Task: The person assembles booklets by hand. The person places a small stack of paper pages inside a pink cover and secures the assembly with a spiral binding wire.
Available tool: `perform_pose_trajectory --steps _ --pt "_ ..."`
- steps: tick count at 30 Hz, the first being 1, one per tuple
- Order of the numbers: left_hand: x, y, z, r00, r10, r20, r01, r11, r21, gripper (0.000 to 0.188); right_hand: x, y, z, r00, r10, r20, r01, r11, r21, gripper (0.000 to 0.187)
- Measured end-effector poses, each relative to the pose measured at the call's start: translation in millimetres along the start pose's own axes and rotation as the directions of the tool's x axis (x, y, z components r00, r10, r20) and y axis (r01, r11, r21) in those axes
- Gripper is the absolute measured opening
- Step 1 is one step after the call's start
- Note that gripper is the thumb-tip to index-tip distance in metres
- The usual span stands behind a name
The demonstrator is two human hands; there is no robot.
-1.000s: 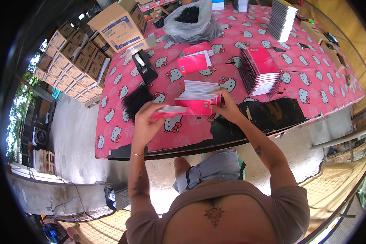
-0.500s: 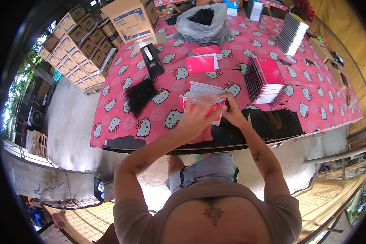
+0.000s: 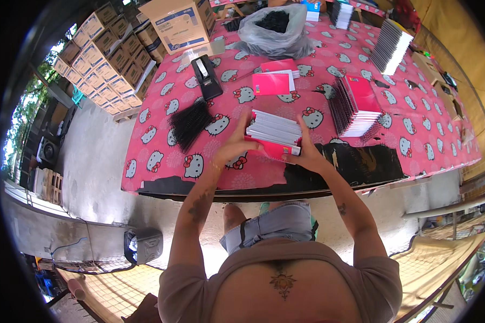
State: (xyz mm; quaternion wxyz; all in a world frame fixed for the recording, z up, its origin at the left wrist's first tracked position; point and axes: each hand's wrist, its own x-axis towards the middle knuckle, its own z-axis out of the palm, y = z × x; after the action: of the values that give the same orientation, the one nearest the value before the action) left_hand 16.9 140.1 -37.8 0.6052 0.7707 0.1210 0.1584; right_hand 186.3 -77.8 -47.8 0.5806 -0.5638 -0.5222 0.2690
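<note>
A stack of unbound notebooks with pink covers and white page edges (image 3: 275, 126) stands at the table's near edge, clasped between both my hands. My left hand (image 3: 237, 144) grips its left end, thumb along the near cover. On the other end, my right hand (image 3: 308, 153) wraps round the side, thumb at the front corner. Left of the stack lies a bundle of black spiral binding coils (image 3: 190, 124). Pink-covered notebooks (image 3: 271, 84) lie beyond it. To the right stands a pile of pink spiral-bound notebooks (image 3: 357, 105).
A black tape dispenser (image 3: 206, 78) lies far left. Behind are an open carton (image 3: 180, 27) and a clear plastic bag of black coils (image 3: 275, 40). More bound notebooks (image 3: 390, 48) stand far right. Stacked cartons (image 3: 99, 67) fill the left floor. The patterned tablecloth (image 3: 253, 175) is torn near the front.
My left hand has moved from over the top of the stack to its left side. The stack has turned, showing more page edges, and both hands now hold its ends.
</note>
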Motion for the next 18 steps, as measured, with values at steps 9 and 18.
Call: perform_pose_trajectory --steps 9,18 --pt "17 28 11 0.994 0.062 0.089 -0.07 0.994 0.079 0.097 21 2 -16 0.985 0.019 -0.169 -0.055 0.976 -0.21 0.139" --pt "85 45 24 0.792 0.61 0.032 -0.408 0.489 0.771 0.036 156 16 -81 0.699 0.715 0.019 -0.715 0.696 0.066 0.092"
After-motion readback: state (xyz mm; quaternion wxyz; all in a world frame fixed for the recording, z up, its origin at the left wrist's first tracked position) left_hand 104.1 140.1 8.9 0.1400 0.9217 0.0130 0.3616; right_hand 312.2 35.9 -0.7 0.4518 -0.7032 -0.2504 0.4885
